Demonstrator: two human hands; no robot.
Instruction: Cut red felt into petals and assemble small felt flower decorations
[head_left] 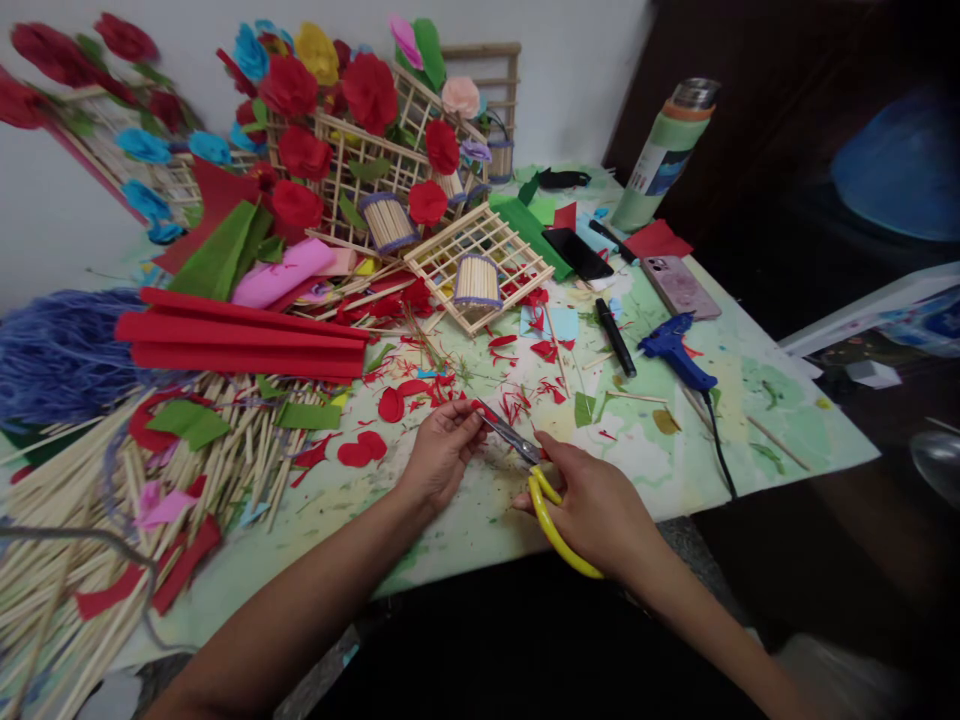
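Observation:
Yellow-handled scissors (559, 530) are held in my right hand (589, 500), their blades pointing up and left toward my left hand (444, 450). The fingertips of my left hand pinch a small red piece (478, 406) at the blade tips; most of it is hidden by the fingers. Both hands are above the front part of the table. Red petal-shaped pieces (362, 450) lie to the left of my left hand, and thin red scraps (517, 403) are scattered just beyond the scissors.
On the green-patterned table (637, 440) are rolled red paper (247, 335), wooden sticks (247, 440), blue yarn (64, 350), a stick lattice (517, 250), a blue glue gun (679, 350), a black marker (616, 338), phones and a green bottle (660, 165). Paper flowers (367, 92) stand behind.

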